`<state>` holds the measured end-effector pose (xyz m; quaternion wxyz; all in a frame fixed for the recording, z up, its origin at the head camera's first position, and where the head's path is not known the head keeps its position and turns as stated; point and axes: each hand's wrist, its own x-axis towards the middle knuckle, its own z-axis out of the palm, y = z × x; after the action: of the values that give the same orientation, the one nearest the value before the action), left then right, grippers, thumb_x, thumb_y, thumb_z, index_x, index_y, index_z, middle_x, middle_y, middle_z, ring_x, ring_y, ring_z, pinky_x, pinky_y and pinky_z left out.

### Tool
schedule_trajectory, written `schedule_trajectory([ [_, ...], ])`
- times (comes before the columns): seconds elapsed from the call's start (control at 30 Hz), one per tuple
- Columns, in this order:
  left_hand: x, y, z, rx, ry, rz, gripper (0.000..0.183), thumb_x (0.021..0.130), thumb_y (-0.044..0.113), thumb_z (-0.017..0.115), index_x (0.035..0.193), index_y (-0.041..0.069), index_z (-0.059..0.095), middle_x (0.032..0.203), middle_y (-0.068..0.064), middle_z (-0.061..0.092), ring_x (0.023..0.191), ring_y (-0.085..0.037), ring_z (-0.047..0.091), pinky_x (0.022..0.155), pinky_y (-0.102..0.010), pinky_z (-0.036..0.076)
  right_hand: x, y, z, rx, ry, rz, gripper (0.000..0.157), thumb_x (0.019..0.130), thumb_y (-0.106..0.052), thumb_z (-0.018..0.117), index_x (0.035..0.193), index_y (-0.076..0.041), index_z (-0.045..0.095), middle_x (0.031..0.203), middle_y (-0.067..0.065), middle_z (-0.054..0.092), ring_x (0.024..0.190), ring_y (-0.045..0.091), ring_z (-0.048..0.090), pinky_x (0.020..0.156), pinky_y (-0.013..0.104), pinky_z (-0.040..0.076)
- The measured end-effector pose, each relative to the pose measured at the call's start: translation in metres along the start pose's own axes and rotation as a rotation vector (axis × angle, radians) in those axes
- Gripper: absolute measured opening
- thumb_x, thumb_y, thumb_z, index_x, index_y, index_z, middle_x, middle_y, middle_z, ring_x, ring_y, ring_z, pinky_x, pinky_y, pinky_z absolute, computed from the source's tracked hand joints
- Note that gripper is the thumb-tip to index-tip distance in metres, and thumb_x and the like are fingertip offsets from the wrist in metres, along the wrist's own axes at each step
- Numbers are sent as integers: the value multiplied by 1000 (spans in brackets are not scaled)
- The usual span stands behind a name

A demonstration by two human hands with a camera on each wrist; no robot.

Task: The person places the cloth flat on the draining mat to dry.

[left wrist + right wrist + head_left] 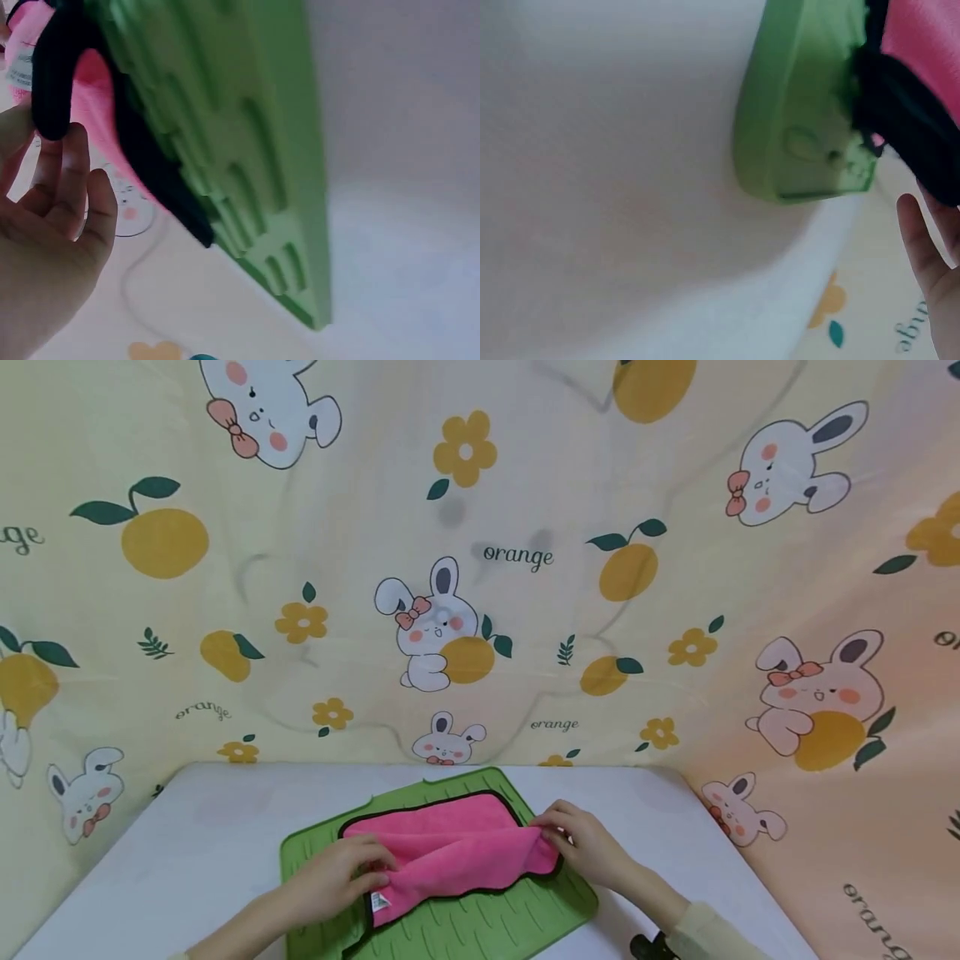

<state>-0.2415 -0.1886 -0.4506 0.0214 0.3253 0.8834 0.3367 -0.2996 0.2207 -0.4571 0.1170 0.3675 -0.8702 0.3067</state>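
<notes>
A pink cloth [472,862] with black edging lies folded and rumpled over a green ridged board [547,917]. My left hand [324,881] pinches the cloth's left side near a small white tag [380,901]. At the opposite side my right hand [590,845] pinches the cloth close to its right edge. In the left wrist view, thumb and fingers meet at the black edging [54,90]. The right wrist view catches only part of the hand [946,289], below a dark strip of edging [907,124].
The board rests on a white table [191,860]. Behind it hangs a curtain [360,527] printed with rabbits and oranges, which also runs along the right side. A small black object [651,946] sits by the right sleeve [708,933].
</notes>
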Motion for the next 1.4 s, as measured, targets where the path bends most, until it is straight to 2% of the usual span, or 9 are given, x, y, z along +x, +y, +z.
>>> schedule_trajectory([
  [0.13, 2, -10, 2, 21, -26, -18, 9, 100, 19, 71, 108, 22, 75, 94, 20, 62, 85, 2, 56, 74, -25, 54, 5, 10, 6, 9, -52, 44, 21, 97, 2, 69, 112, -10, 76, 99, -4, 67, 90, 8, 63, 76, 27, 57],
  [0.4, 7, -24, 6, 150, -40, -56, 12, 97, 15, 74, 107, 21, 76, 100, 17, 69, 93, -2, 63, 79, -30, 57, 14, 26, 18, -43, -97, 120, 16, 95, -6, 75, 110, -11, 77, 97, -3, 69, 88, 7, 63, 75, 30, 57],
  [0.63, 6, -19, 7, 190, 6, -48, 18, 94, 11, 77, 108, 20, 75, 101, 15, 67, 88, -1, 61, 75, -27, 56, 11, 24, 20, -44, -15, 143, 12, 93, -8, 78, 105, -12, 78, 97, -5, 68, 86, 8, 64, 71, 26, 56],
  [0.77, 3, -11, 8, 246, 74, 26, 21, 92, 11, 79, 109, 21, 73, 102, 13, 65, 87, -1, 60, 75, -25, 57, 7, 14, 14, -30, 88, 95, 11, 92, -7, 79, 102, -12, 77, 98, -2, 69, 85, 10, 65, 68, 28, 57],
  [0.93, -3, 0, 12, 270, 169, 202, 21, 90, 8, 80, 104, 21, 71, 101, 12, 63, 85, 0, 59, 71, -22, 55, -4, -1, 11, -65, 185, 19, 19, 86, -4, 84, 101, -15, 78, 99, -6, 69, 87, 12, 64, 71, 31, 57],
  [1.07, -6, 5, 14, 288, 167, 275, 19, 92, 11, 80, 103, 24, 71, 102, 15, 63, 89, -1, 59, 75, -24, 56, -13, -10, 13, -121, 218, -54, 25, 81, -2, 88, 101, -14, 78, 101, -7, 68, 90, 13, 62, 71, 30, 55],
  [1.13, -5, 6, 14, 295, 138, 276, 17, 93, 14, 79, 103, 25, 72, 102, 16, 63, 91, -2, 59, 76, -25, 55, -17, -13, 14, -125, 196, -88, 27, 81, -3, 88, 103, -13, 77, 102, -5, 68, 90, 13, 61, 71, 29, 55],
  [1.23, -4, 5, 14, 306, 81, 258, 16, 93, 16, 80, 104, 26, 73, 103, 17, 62, 92, -1, 58, 77, -26, 55, -20, -15, 17, -106, 100, -93, 25, 84, -7, 87, 105, -14, 76, 104, -5, 68, 89, 13, 60, 71, 26, 54],
  [1.4, -3, 1, 17, 328, 15, 230, 18, 93, 21, 81, 108, 28, 73, 105, 17, 61, 92, 1, 56, 78, -26, 53, -23, -15, 20, -156, -80, -58, 23, 88, -14, 84, 108, -20, 75, 111, -10, 67, 102, 11, 61, 86, 31, 56],
])
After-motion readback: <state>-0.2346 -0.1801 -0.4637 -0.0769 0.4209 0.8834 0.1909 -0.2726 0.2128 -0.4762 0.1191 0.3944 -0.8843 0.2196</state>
